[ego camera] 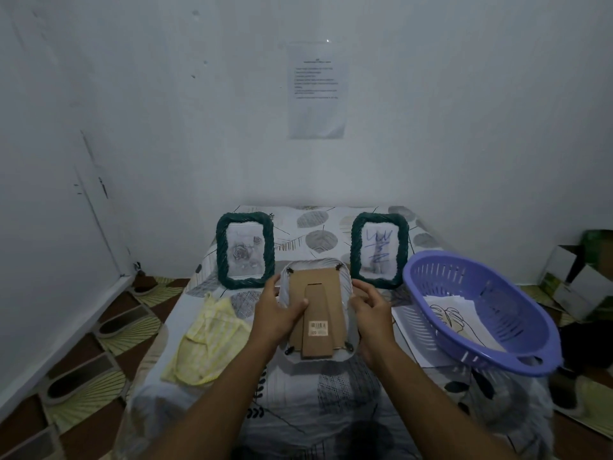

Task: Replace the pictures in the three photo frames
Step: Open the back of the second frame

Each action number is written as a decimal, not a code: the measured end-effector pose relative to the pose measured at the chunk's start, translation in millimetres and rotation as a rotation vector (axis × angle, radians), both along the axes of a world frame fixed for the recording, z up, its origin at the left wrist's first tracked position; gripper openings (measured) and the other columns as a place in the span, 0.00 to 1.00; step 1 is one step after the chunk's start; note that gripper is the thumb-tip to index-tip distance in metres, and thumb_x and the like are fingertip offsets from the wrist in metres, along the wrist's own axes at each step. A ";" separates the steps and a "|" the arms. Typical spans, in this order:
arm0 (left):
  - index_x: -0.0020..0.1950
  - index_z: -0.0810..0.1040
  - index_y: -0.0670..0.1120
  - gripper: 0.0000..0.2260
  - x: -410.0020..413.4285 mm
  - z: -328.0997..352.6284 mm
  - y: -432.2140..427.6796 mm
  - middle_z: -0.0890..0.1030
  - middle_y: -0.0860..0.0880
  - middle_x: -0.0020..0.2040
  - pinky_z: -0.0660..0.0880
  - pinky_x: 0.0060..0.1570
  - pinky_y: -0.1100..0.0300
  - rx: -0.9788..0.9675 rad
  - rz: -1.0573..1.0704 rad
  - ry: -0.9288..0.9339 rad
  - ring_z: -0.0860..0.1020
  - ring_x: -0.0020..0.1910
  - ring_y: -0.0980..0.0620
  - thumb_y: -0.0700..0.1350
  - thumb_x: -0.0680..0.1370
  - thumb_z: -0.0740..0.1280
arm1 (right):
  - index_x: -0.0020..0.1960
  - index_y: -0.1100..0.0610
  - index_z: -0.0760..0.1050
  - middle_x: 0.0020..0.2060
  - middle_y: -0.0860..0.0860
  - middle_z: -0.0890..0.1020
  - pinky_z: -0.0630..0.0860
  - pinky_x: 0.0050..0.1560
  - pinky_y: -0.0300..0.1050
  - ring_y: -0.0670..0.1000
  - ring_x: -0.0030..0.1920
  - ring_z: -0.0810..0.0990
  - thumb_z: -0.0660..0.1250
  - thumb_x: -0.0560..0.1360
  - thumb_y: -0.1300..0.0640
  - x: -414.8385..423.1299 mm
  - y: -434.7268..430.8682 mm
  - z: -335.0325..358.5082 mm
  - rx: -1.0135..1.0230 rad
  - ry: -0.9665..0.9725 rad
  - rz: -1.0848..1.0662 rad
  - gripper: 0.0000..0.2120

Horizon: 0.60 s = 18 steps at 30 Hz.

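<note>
A white photo frame (pixel 316 277) is held with its brown cardboard back and stand facing me, above the middle of the table. My left hand (pixel 277 310) grips its left edge, thumb lying on the backing. My right hand (pixel 371 310) grips its right edge. Two dark green frames stand upright behind. The left green frame (pixel 244 250) shows a grey rose picture. The right green frame (pixel 379 250) holds a sheet with blue scribbles. Loose paper pictures (pixel 459 315) lie inside the purple basket (pixel 517 356) at the right.
The table wears a leaf-patterned cloth (pixel 335 390). A yellow cloth (pixel 205 340) lies left of my hands. White sheets (pixel 414 333) stick out under the basket. A printed sheet (pixel 316 91) hangs on the wall. Cardboard boxes (pixel 577 280) stand on the floor at the right.
</note>
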<state>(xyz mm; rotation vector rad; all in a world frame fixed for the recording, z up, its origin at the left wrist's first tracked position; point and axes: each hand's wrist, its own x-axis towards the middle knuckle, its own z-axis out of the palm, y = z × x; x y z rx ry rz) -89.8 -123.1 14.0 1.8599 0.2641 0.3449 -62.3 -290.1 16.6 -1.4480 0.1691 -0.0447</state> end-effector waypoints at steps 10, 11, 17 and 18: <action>0.48 0.68 0.56 0.08 -2.4 -6.0 -20.6 0.80 0.47 0.46 0.78 0.41 0.47 -0.124 0.097 -0.181 0.80 0.45 0.48 0.51 0.77 0.68 | 0.46 0.55 0.75 0.40 0.51 0.80 0.73 0.40 0.45 0.50 0.41 0.78 0.66 0.77 0.50 -1.4 -0.6 -2.4 -0.173 -0.096 -0.127 0.09; 0.47 0.69 0.55 0.07 -1.5 -6.2 -21.9 0.80 0.48 0.46 0.78 0.40 0.50 -0.119 0.105 -0.192 0.80 0.45 0.49 0.50 0.77 0.67 | 0.45 0.56 0.74 0.39 0.51 0.79 0.72 0.38 0.44 0.50 0.39 0.77 0.67 0.77 0.49 -2.4 0.6 -2.3 -0.180 -0.105 -0.141 0.10; 0.41 0.69 0.45 0.12 5.7 -5.2 -19.8 0.75 0.50 0.37 0.68 0.37 0.67 0.105 0.221 -0.265 0.73 0.37 0.58 0.49 0.77 0.68 | 0.41 0.57 0.73 0.35 0.52 0.79 0.70 0.34 0.44 0.49 0.35 0.75 0.70 0.74 0.47 -1.3 3.4 -2.3 -0.235 -0.146 -0.206 0.14; 0.40 0.68 0.45 0.13 6.8 -5.1 -18.9 0.74 0.50 0.35 0.67 0.36 0.67 0.125 0.228 -0.272 0.72 0.35 0.58 0.49 0.77 0.68 | 0.41 0.57 0.73 0.35 0.52 0.79 0.70 0.33 0.44 0.49 0.34 0.75 0.70 0.74 0.47 -1.2 3.2 -1.8 -0.246 -0.148 -0.213 0.14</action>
